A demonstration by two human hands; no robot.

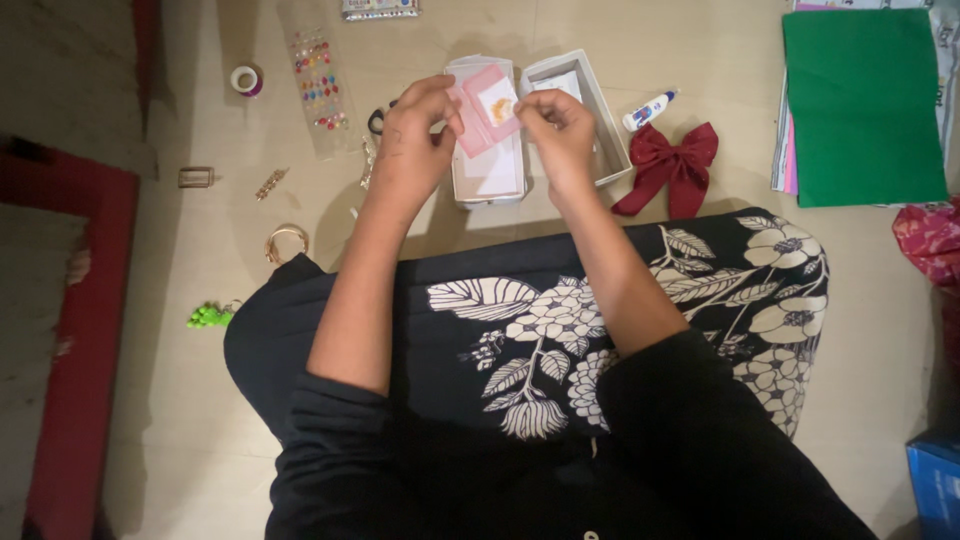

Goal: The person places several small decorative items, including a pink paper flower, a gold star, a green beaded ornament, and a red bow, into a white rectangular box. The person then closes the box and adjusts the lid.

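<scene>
The left hand (418, 128) pinches the left edge of a small pink card (484, 118) between thumb and fingers. The right hand (558, 128) is curled tight, and its fingertips pinch a little white square with an orange picture (500, 104) that sits on the card. Both hands hold the card up, just above an open white box (488, 178) on the floor.

To do this bit well, I think the left hand should keep the card flat and steady, and the right hand should press the little square down softly, so it does not go crooked.

The pink card looks thin, smooth and bendy, like paper. The white box is stiff with straight walls. Its lid (600, 120) lies just beside it at 3 o'clock. A small glue bottle (648, 109) lies past the lid, and a dark red bow (672, 168) that looks soft and shiny sits at 4 o'clock from the box. A long see-through sheet of shiny gem stickers (318, 82) lies at 9 o'clock. A roll of tape (245, 80) is farther left. A flat green sheet (862, 105) lies far off at 3 o'clock.
</scene>
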